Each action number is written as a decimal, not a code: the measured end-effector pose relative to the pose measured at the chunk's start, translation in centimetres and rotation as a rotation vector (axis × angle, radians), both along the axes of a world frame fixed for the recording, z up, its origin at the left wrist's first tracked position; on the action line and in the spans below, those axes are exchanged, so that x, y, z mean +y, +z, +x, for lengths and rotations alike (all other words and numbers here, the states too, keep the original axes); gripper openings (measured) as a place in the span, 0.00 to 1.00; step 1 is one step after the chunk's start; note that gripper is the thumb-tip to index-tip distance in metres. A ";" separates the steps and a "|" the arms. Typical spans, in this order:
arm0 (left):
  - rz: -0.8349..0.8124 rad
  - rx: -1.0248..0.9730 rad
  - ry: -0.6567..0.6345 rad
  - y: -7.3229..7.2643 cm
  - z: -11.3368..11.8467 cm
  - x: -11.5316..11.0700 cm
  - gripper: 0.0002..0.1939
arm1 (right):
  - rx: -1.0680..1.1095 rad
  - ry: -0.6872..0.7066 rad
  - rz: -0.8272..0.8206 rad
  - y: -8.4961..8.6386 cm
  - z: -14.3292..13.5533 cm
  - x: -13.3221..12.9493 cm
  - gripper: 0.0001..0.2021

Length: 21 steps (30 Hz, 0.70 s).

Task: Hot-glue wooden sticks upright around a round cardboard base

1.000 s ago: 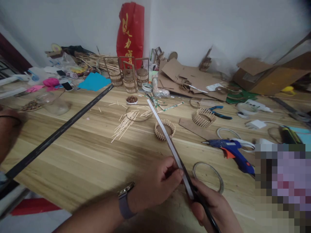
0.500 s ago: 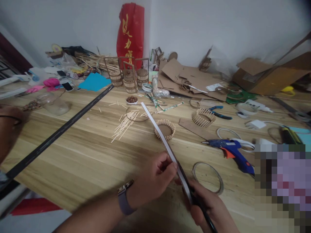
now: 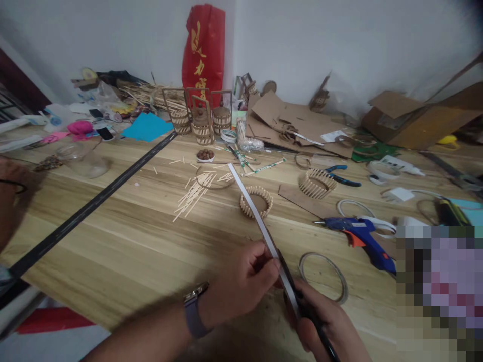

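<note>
My left hand, with a watch on its wrist, pinches a long, narrow white strip between thumb and fingers. The strip slants away over the table, its far end free. My right hand is wrapped round a slim black-handled tool, whose exact kind is hidden by the fingers. The tool lies along the near end of the strip. Beyond my left hand, a small round basket of short wooden sticks sits partly behind the strip.
A blue glue gun and a coiled strip lie at right. Another stick basket stands near blue-handled pliers. Loose sticks are scattered mid-table. Small handled baskets stand behind. Another person's arm is at left.
My left hand and the white strip have shifted slightly right and toward me. Both hands keep their hold.
</note>
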<state>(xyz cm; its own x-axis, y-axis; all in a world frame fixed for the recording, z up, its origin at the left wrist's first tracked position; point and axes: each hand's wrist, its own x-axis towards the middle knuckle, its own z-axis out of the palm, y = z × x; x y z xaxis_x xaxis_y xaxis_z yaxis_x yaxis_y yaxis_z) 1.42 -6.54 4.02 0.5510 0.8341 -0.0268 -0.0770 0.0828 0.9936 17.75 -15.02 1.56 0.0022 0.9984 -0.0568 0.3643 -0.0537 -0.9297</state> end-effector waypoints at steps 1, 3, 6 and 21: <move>0.002 -0.002 -0.010 0.0 0.0 0.0 0.10 | 0.003 0.001 -0.002 0.1 0.0 0.1 0.40; -0.002 -0.003 -0.017 -0.1 -0.1 0.0 0.10 | 0.007 0.002 -0.012 0.0 0.0 0.1 0.41; -0.007 0.005 -0.025 -0.1 -0.1 0.0 0.11 | -0.021 -0.003 0.007 -0.4 0.0 0.1 0.41; 0.021 0.056 -0.056 0.2 0.0 0.1 0.08 | -0.074 -0.040 0.017 -0.1 -0.2 -0.1 0.39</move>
